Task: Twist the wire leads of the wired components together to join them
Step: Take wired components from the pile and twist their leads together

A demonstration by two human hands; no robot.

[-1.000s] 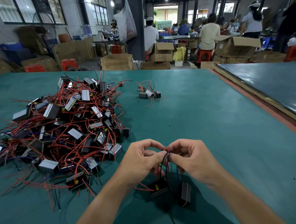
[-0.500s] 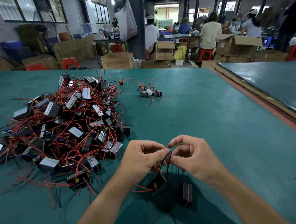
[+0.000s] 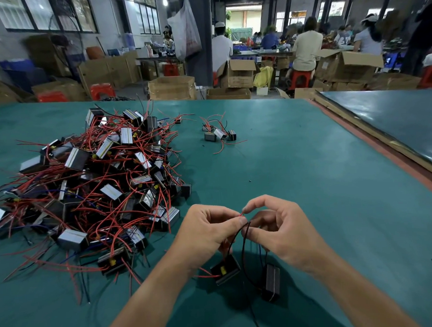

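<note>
Two small black box components hang just above the green table below my hands: one [image 3: 225, 269] with a yellow mark under my left hand, another [image 3: 271, 281] under my right. Their red and black wire leads [image 3: 243, 239] run up between my hands. My left hand [image 3: 208, 228] pinches the leads between thumb and forefinger. My right hand [image 3: 278, 225] pinches the red lead tips [image 3: 242, 214] with its forefinger and thumb, right against the left fingertips.
A big heap of the same components with red wires [image 3: 93, 184] covers the table's left half. A small cluster of joined ones [image 3: 218, 133] lies farther back. A raised dark board [image 3: 393, 129] borders the right. People and cardboard boxes stand beyond the table.
My hands have lifted slightly and the two components have risen with them. My right forefinger now arches over the red lead tips.
</note>
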